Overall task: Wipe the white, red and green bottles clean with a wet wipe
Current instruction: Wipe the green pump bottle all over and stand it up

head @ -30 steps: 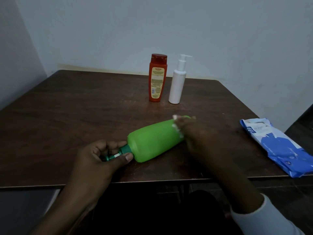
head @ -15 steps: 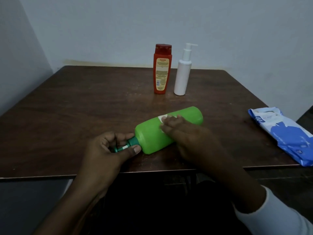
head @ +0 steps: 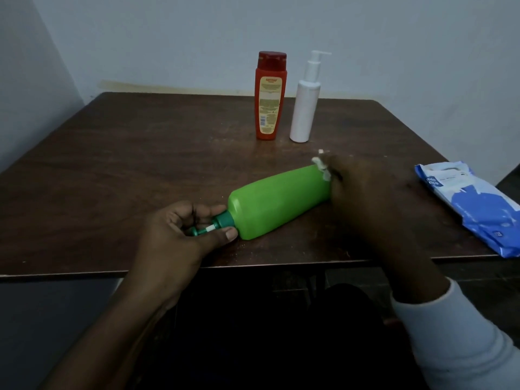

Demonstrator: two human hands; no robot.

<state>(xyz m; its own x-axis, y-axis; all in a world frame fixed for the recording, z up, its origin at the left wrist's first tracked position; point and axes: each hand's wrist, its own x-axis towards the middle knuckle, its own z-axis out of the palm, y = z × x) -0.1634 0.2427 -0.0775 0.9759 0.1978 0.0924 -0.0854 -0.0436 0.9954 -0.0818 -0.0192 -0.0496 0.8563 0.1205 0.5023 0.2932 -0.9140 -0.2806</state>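
Glossy green plastic bottle [head: 278,202] lies flat on dark wooden surface [head: 140,164], base toward 2 o'clock: left hand [head: 180,235] fingers pinch its dark-green pump neck [head: 222,222] at 8 o'clock (presumably to stop rolling), while right hand [head: 374,198] fingers curl round crumpled white wet wipe [head: 322,167] against the base.

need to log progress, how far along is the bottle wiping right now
Done: nothing certain; the red bottle and white bottle stand upright at the back, wiped or not I cannot tell. In hand: the green bottle lies on its side, left hand gripping its pump neck, right hand pressing the wet wipe to its base end. Left: finishing it, perhaps the others.
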